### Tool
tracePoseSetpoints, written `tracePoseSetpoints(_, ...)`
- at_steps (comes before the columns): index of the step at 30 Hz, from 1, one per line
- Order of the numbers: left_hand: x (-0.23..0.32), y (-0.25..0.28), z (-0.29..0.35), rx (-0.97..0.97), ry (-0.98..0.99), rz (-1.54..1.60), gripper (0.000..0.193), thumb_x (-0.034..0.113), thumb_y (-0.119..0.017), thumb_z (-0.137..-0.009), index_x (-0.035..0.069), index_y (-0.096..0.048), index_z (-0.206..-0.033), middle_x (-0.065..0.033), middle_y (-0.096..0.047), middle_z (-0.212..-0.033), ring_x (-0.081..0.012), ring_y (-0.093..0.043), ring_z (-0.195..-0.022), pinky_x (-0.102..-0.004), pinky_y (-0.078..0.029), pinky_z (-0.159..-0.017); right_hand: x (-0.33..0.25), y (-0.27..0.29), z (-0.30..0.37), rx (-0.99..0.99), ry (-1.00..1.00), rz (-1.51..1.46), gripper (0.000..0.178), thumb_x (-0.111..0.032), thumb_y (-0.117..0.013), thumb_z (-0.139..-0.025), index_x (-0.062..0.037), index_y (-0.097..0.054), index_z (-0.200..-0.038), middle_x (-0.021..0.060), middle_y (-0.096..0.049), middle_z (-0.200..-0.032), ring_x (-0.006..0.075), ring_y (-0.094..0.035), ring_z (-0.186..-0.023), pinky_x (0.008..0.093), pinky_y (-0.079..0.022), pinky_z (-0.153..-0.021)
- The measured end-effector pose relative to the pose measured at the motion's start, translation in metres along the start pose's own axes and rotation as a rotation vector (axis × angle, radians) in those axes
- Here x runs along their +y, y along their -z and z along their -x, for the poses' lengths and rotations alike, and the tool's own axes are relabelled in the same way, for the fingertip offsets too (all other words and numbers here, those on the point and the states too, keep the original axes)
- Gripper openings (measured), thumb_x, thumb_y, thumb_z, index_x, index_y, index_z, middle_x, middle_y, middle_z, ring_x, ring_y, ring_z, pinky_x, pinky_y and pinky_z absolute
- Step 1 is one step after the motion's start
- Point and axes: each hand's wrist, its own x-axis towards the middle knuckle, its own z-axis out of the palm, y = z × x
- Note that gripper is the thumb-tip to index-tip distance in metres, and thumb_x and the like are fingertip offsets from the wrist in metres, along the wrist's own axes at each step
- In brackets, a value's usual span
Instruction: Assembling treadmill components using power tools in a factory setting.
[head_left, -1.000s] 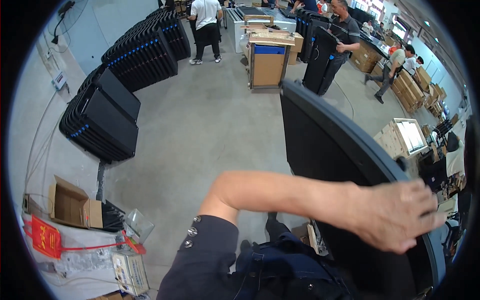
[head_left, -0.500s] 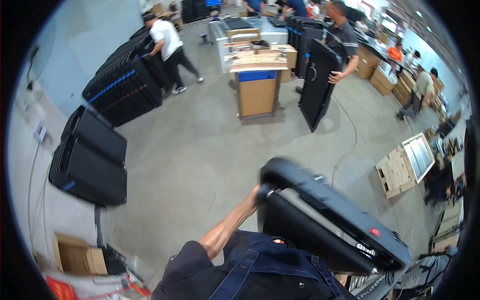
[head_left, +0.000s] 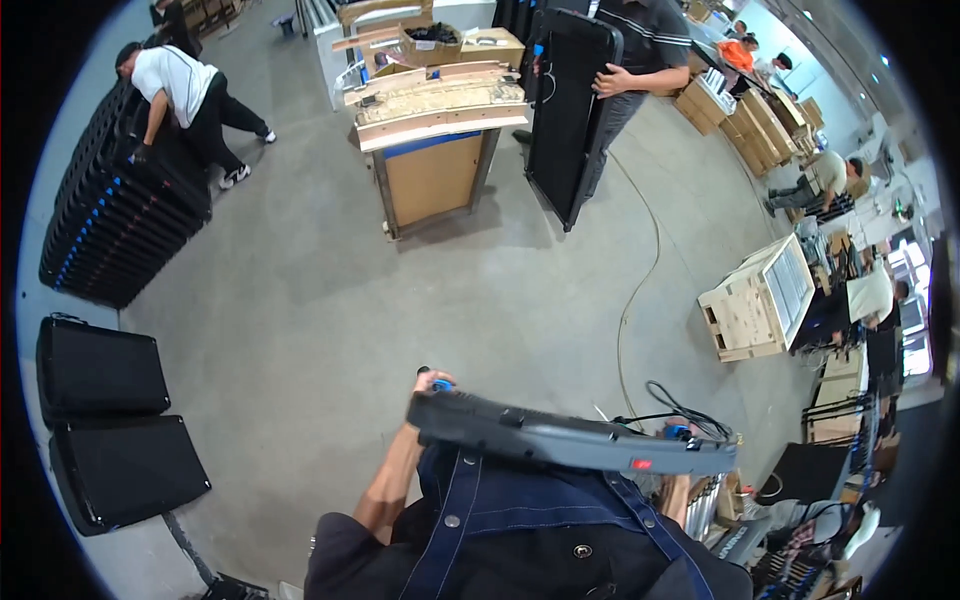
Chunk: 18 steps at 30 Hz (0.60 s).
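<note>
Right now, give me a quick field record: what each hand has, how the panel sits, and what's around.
left hand: grips the left end of the flat grey-black panel
right hand: mostly hidden under the panel's right end, grip unclear
panel attitude: roughly level, edge-on to the camera, in front of the chest
left side: two black cases on the floor
ahead: wooden workbench; a person holds an upright black panel

You're seeing even, bright indoor light, with soft, short shadows on the grey floor [head_left: 400, 300]. Straight edges bend strongly toward the black round rim. The far right side glares pale, and small things there blur.
</note>
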Motion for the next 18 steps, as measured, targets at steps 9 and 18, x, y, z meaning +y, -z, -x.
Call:
tracePoseSetpoints(9, 0.165, 0.011, -0.105, 0.426, -0.318, -0.041, 0.033, 0.041, -0.053, -0.099, 0.011, -0.060, -0.089, -0.0038, -0.052, -0.066, -0.0121, -0.047, -0.059, -0.0262, -0.035, -0.057, -0.001, -0.130, -0.252, -0.014, 0.254, 0.491, 0.039, -0.038, -0.041, -0.107, -0.0037, -0.056, -0.097, 0.0162, -0.058, -0.068, 0.0296, -0.056, -0.089, 0.0370, -0.040, -0.096)
tracePoseSetpoints(18, 0.239, 0.038, -0.284, 0.614, -0.502, 0.261, 0.031, 0.041, -0.056, -0.100, 0.010, -0.060, -0.096, -0.0058, -0.057, -0.066, -0.0157, -0.056, -0.060, -0.0274, -0.046, -0.056, -0.090, -0.315, -0.577, -0.356, -0.277, 0.387, 0.036, -0.039, -0.057, -0.101, -0.0036, -0.063, -0.103, 0.0100, -0.067, -0.079, 0.0193, -0.066, -0.075, 0.0327, -0.053, -0.077)
